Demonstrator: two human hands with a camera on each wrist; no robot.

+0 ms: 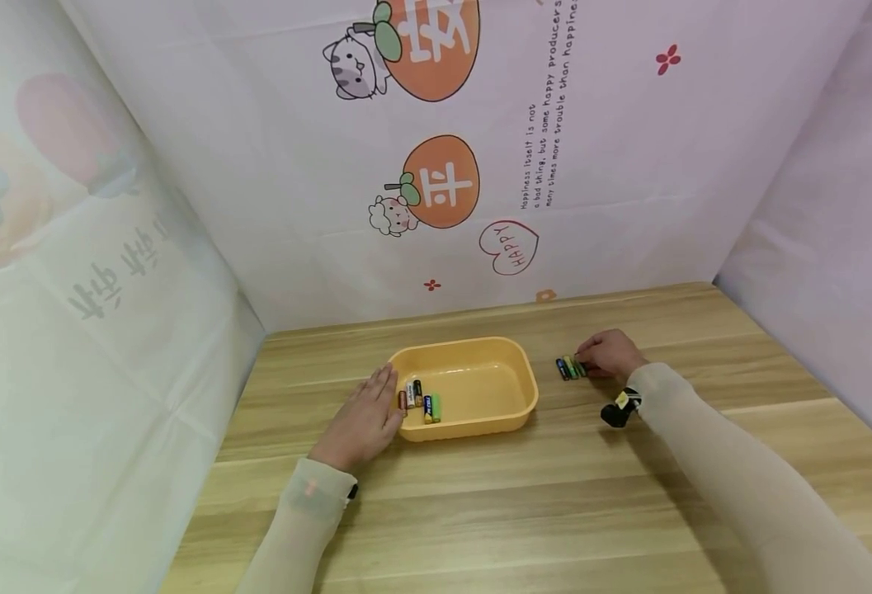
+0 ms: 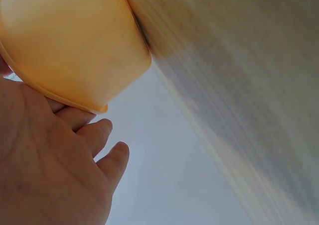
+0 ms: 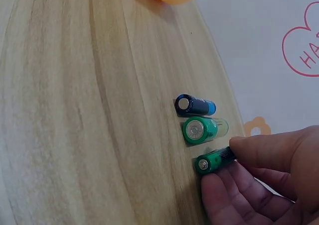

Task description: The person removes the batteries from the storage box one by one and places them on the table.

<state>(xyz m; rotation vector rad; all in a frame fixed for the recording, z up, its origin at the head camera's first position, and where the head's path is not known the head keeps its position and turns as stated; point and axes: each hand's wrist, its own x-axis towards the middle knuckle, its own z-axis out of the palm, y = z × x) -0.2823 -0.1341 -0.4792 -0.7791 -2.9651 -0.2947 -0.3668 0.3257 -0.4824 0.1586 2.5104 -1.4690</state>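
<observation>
A slim, dark and green battery (image 3: 214, 160) with a silver, nubbed end sits at the table (image 1: 465, 511), right of the yellow tray (image 1: 473, 427), its far end pinched between curled fingers of the right hand (image 1: 611, 353). Its long axis runs roughly away from the person, nub towards them, near-parallel to the green cell (image 3: 195, 130) and blue cell (image 3: 199, 106) alongside. The left hand (image 1: 361, 421), fingers nearly straight, touches the tray's left rim.
</observation>
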